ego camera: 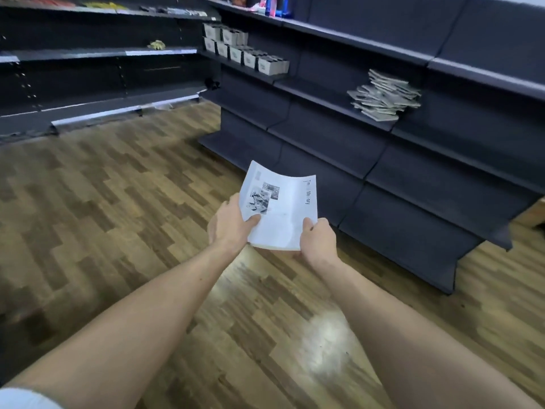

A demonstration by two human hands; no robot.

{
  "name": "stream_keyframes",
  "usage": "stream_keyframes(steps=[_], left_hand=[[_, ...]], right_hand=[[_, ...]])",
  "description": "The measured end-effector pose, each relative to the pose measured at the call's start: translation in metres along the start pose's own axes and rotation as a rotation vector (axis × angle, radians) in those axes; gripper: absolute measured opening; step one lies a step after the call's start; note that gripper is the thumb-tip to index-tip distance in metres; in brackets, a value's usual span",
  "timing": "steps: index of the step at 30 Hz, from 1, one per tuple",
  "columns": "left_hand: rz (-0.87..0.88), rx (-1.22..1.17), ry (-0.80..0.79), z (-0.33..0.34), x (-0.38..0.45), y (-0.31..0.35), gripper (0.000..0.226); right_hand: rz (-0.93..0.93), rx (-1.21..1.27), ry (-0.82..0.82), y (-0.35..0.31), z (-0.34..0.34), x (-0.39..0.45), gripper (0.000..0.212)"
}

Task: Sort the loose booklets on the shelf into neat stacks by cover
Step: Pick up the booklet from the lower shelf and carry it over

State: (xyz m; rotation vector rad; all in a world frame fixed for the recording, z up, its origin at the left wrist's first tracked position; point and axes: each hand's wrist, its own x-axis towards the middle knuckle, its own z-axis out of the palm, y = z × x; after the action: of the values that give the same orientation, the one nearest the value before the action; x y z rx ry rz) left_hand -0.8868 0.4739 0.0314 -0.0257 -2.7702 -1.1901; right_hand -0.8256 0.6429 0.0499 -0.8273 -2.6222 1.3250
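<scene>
Both hands hold a thin stack of white booklets (283, 208) out over the floor; the top cover carries a black-and-white picture and a line of text. My left hand (230, 222) grips its left edge, thumb on the cover. My right hand (317, 239) pinches the near right corner, thumb on top. A messy pile of loose booklets (383, 95) lies on a dark shelf (321, 97) at the upper right, well beyond the hands.
Dark shelving (413, 184) runs along the right, its lower tiers bare. Several small white boxes (244, 50) stand on a shelf farther left. Another dark shelf unit (97, 54) lines the back left. Wood-pattern flooring (118, 202) spreads below.
</scene>
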Motion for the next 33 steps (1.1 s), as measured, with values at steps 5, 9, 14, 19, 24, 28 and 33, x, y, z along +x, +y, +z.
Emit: stream_keyframes(steps=[5,9,14,19,24,28,33], left_hand=[[0.072,0.029,-0.029,0.043,0.081,0.034,0.054],[0.108,0.061,-0.039,0.083,0.151,0.068,0.046],[0.120,0.070,-0.079,0.137,0.239,0.116,0.045],[0.134,0.060,-0.095,0.176,0.306,0.153,0.041],[0.155,0.053,-0.094,0.212,0.384,0.179,0.040],[0.192,0.052,-0.122,0.251,0.453,0.197,0.037],[0.245,0.023,-0.160,0.299,0.549,0.225,0.039]], right_hand=[[0.025,0.021,0.044,-0.005,-0.010,0.090,0.029],[0.030,0.061,0.086,-0.007,-0.020,0.175,0.031],[0.048,0.064,0.114,-0.010,-0.040,0.282,0.032],[0.051,0.055,0.130,-0.020,-0.057,0.368,0.033],[0.056,0.071,0.154,-0.035,-0.065,0.455,0.032],[0.071,0.058,0.191,-0.044,-0.069,0.528,0.031],[0.086,0.039,0.248,-0.065,-0.079,0.623,0.030]])
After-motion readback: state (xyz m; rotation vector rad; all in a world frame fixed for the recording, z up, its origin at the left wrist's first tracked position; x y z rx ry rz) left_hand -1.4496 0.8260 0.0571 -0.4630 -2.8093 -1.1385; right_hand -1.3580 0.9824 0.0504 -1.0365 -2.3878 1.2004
